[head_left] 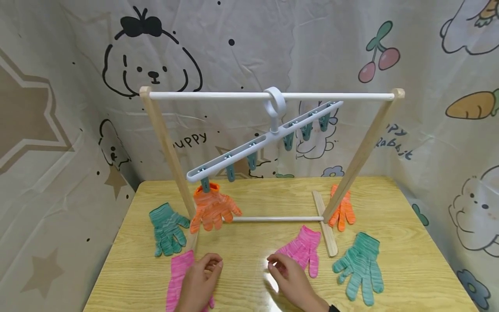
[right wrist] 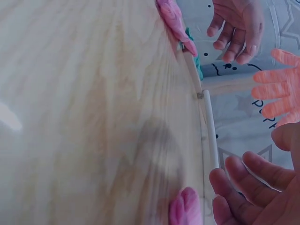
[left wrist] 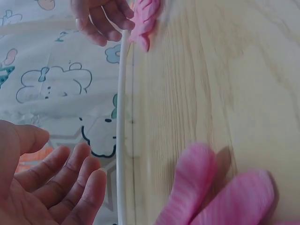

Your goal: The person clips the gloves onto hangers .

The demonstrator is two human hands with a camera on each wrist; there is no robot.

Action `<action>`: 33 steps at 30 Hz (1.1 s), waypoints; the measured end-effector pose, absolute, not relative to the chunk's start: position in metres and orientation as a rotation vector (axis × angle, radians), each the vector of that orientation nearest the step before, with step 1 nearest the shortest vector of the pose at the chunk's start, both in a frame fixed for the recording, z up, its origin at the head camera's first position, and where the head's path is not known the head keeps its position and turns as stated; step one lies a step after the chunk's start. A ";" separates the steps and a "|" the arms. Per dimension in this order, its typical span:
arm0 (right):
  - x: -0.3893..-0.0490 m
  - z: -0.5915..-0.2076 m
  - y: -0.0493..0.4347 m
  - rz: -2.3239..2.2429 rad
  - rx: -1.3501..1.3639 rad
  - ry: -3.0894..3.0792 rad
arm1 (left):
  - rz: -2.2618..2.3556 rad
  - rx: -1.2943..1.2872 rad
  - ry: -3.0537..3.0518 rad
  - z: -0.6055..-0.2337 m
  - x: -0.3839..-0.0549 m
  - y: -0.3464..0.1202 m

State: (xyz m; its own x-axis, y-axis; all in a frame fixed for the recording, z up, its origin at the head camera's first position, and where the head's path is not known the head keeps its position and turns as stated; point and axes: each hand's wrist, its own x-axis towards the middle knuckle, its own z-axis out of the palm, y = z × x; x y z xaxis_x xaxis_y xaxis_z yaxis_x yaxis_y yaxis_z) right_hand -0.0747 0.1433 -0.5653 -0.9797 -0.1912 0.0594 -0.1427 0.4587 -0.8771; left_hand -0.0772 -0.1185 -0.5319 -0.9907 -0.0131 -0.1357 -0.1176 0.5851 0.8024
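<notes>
- the left hand point(head_left: 199, 281) is over the left pink glove point(head_left: 179, 273), at the table's point(head_left: 249, 255) near left; its fingers are loosely bent and slightly spread, thumb apart.
- the right hand point(head_left: 290, 277) partly covers the right pink glove point(head_left: 308, 245) in the head view; its fingers are likewise loosely bent, thumb apart. i cannot tell if it touches the glove.
- the hanging orange glove point(head_left: 214, 208) dangles, fingers down, from the leftmost clip point(head_left: 205, 185) of the hanger point(head_left: 274, 130).
- the hanger's ring goes around the rack's top rail point(head_left: 214, 95); its bar slants from near left to far right.
- a left green glove point(head_left: 167, 229) and a right green glove point(head_left: 362, 264) lie on the table.
- another orange glove point(head_left: 345, 212) lies at far right, partly behind the right post point(head_left: 362, 151).
</notes>
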 end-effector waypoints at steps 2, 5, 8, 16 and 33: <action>-0.072 -0.567 0.146 -1.595 -0.307 2.653 | 1.379 -0.097 2.699 -0.532 -0.076 -0.116; -0.068 -0.570 0.150 -1.602 -0.299 2.654 | 1.383 -0.076 2.690 -0.534 -0.075 -0.112; -0.066 -0.571 0.154 -1.602 -0.281 2.630 | 1.390 -0.046 2.670 -0.535 -0.073 -0.108; -0.067 -0.565 0.164 -1.583 -0.211 2.624 | 1.385 0.049 2.609 -0.538 -0.071 -0.102; -0.082 -0.560 0.191 -1.494 0.157 2.891 | 1.352 0.275 2.609 -0.543 -0.064 -0.084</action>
State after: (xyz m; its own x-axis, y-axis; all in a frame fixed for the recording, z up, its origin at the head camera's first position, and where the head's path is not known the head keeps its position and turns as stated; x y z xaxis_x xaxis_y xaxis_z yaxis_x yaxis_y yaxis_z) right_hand -0.0823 0.1908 -0.5597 -0.9886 0.1385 0.0586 0.0323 0.5762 -0.8167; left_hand -0.0642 -0.0845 -0.5434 -0.9649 0.2495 -0.0823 0.0767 0.5669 0.8202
